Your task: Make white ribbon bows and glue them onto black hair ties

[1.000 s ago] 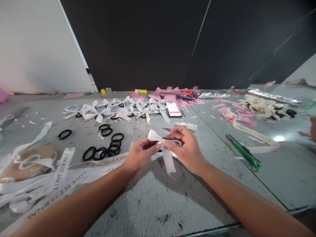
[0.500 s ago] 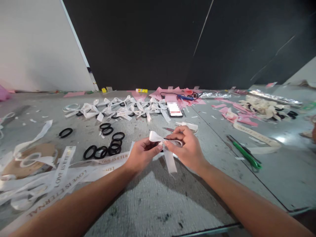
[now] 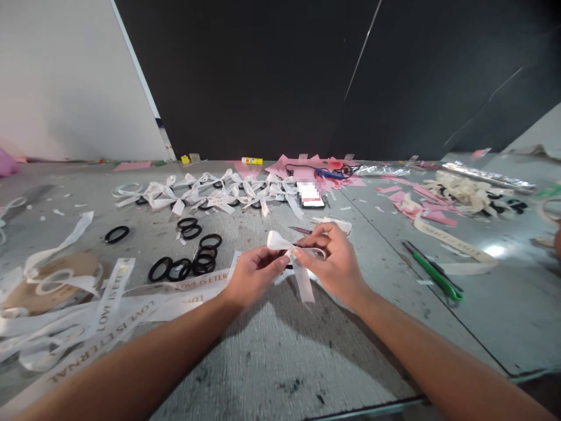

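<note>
A white ribbon bow [image 3: 302, 280] is held up between my two hands at the middle of the view, one tail hanging down. My left hand [image 3: 254, 273] pinches it from the left, close to the knot. My right hand [image 3: 335, 263] pinches the knot and right loop with thumb and fingers. Part of a black ring shows behind the bow, mostly hidden by my fingers. To the left lie several black rings [image 3: 205, 259] on the grey table [image 3: 245, 374]. White ribbon with gold lettering [image 3: 127, 327] stretches under my left forearm.
Several finished white bows [image 3: 219, 193] lie behind my hands, beside a phone [image 3: 312, 196]. A cardboard ribbon spool [image 3: 83, 269] is at left. Green-handled snips [image 3: 438, 278] lie at right, near cream ribbon [image 3: 464, 242] and pink scraps [image 3: 421, 202]. A dark panel [image 3: 263, 76] stands behind.
Both hands keep their hold on the bow, which has shifted very slightly. At the far right edge, a pale roll has come into view.
</note>
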Demonstrator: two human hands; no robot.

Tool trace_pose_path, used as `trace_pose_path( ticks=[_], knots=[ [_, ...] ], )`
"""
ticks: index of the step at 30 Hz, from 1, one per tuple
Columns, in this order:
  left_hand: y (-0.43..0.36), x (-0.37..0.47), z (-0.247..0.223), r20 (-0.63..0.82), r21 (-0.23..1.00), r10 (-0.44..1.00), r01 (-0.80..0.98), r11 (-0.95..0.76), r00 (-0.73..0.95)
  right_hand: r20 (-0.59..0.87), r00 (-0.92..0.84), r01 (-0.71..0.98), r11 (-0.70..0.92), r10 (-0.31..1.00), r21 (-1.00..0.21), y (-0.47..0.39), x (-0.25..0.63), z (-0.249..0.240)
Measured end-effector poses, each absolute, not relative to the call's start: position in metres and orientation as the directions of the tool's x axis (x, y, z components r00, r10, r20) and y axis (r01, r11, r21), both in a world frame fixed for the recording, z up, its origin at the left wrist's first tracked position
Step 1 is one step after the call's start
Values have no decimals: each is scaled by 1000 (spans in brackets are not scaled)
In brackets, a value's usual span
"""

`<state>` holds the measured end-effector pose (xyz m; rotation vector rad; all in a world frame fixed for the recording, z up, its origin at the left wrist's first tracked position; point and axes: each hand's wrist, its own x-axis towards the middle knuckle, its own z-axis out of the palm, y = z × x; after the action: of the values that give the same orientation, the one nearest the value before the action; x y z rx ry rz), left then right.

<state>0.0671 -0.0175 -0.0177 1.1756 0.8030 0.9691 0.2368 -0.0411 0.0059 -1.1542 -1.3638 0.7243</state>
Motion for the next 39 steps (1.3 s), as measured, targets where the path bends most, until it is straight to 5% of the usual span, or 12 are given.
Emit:
trace_pose_path(
  ticks=[19, 39],
  knots=[
    [-18, 68, -13, -18, 973, 899, -198, 116, 437, 285, 126, 138, 268, 950, -954, -39, 239, 4],
    [-18, 66, -8, 8, 986, 867, -148, 76, 499, 286, 75, 262, 257, 955, -930, -43, 237, 6]
  ],
)
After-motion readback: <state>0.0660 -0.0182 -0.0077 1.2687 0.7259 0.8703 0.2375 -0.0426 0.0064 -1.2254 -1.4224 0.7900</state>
